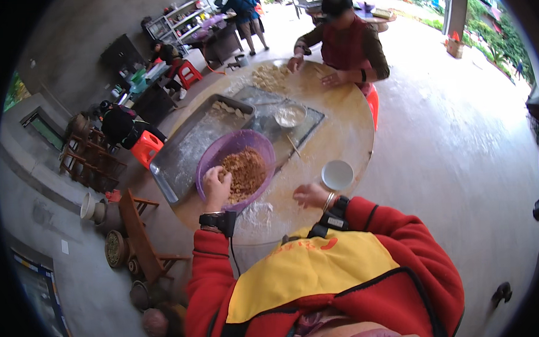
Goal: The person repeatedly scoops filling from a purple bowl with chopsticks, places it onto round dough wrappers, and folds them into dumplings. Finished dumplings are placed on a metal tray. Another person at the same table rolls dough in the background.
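Note:
My left hand [216,187] is at the near left side of a purple plastic basin [201,170], its fingers bent over a reddish-brown crumbly filling [247,171]. Whether it grips anything is hidden by the fingers. Out over the round wooden table [350,121], my right hand [312,196] has loosely bent fingers, with nothing visible in them. A white bowl [337,175] is just beyond that hand. Loose flour [255,215] lies on the tabletop between my hands.
Left of the basin is a floured metal tray [188,147] with several dumplings [228,108]. A bowl of flour [290,116] and a thin stick [293,145] lie farther back. Across the table a person [347,45] works beside piled dough pieces [270,78]. A wooden bench [138,235] stands left.

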Tool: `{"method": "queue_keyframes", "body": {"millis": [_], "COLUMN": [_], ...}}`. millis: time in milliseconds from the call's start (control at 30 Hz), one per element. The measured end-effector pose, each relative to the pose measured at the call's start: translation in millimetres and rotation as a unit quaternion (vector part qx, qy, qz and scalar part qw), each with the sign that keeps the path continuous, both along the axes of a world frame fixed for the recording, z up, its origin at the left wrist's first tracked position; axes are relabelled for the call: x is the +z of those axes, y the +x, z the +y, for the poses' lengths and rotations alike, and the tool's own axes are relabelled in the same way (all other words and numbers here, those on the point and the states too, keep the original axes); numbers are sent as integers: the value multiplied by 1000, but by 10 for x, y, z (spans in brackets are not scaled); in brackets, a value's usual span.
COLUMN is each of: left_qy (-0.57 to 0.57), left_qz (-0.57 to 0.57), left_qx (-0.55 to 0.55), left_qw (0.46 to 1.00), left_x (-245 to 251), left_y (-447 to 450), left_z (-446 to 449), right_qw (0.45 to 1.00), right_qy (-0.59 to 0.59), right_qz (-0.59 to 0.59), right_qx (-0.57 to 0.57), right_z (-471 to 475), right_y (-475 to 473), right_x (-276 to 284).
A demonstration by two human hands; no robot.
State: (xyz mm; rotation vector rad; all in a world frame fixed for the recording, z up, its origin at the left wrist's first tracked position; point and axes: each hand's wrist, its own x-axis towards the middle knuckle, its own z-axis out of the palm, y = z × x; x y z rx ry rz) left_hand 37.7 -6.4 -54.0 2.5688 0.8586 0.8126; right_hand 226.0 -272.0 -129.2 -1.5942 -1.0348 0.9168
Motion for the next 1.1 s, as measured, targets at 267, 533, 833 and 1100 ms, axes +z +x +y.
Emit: {"method": "queue_keyframes", "body": {"millis": [267, 533, 833, 1100], "left_qy": [-523, -555, -613, -656], "left_qz": [-331, -226, 69, 56], "left_qx": [-59, -253, -346, -251], "left_qw": [783, 760, 707, 710], "left_x": [88, 498, -208, -467], "left_y": [-217, -179, 212, 556], "left_z": [-222, -706, -1379, -1520], "right_qw": [815, 852, 819, 886], "right_qy": [70, 5, 63, 9], "right_qz": [526, 488, 504, 278], "right_qx": [-231, -188, -266, -371], "right_z": [-107, -318, -662, -717], "right_y": [15, -427, 41, 1724], "right_x": [99, 97, 94, -257]}}
